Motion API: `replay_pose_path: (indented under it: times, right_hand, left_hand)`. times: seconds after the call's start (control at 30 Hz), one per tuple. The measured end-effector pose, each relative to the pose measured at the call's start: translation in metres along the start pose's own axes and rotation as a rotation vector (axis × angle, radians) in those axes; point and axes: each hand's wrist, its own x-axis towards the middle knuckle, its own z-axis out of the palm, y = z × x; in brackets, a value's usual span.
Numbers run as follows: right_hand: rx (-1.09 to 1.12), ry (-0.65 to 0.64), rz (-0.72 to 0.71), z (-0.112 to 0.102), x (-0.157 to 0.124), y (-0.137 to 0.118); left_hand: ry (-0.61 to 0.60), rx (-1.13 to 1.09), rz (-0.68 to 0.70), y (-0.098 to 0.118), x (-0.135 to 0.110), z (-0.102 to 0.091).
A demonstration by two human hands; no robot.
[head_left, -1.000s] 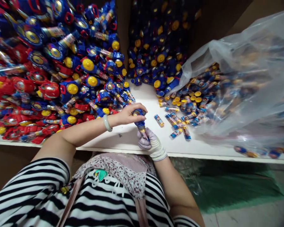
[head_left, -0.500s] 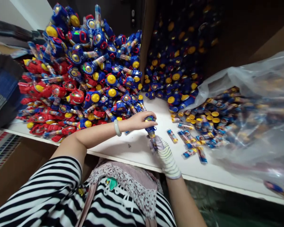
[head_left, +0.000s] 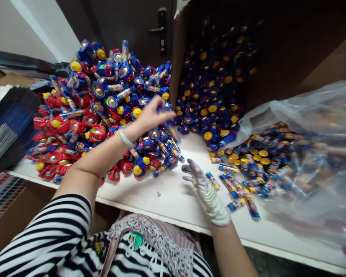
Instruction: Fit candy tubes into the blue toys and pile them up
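My left hand, bare and blurred by motion, is over the right side of the pile of toys. In its fingers is a blue toy with a clear tube pointing down and right; the fingers partly hide the toy's body. My right hand, in a striped glove with dark fingertips, hovers over the white table. Its fingers are spread and hold nothing. Just right of it lie loose small tubes with blue and yellow wrapping.
A cardboard box with many blue and yellow toys stands at the back. On the right, a clear plastic bag spills tubes with yellow caps. Stacked dark sheets are at left. A door handle shows behind.
My left hand has moved up and left to the pile with the blue toy. My right hand has let go of the toy's tube and opened. The view has tilted up.
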Motion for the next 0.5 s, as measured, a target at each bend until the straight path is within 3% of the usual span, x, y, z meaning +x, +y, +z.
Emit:
replay_pose_path:
  times: [0.07, 0.17, 0.27, 0.33, 0.37, 0.5]
  right_hand:
    - [-0.047, 0.133, -0.027, -0.026, -0.003, 0.003]
    - [-0.050, 0.246, -0.002, -0.048, -0.012, 0.013]
    - [-0.075, 0.291, 0.009, -0.055, -0.021, 0.023]
    - [-0.144, 0.308, 0.014, -0.061, -0.027, 0.026]
    - [-0.209, 0.322, 0.000, -0.066, -0.030, 0.028]
    - [-0.728, 0.409, -0.121, -0.092, -0.037, 0.027]
  left_hand:
    - [0.136, 0.201, 0.046, -0.009, 0.065, -0.039]
    - [0.208, 0.458, 0.067, -0.024, 0.152, -0.082]
    - [0.387, 0.501, 0.050, -0.033, 0.188, -0.087]
    - [0.420, 0.409, 0.072, -0.032, 0.178, -0.065]
    - [0.342, 0.373, 0.097, -0.030, 0.165, -0.047]
    - [-0.224, 0.395, 0.159, -0.022, 0.105, 0.055]
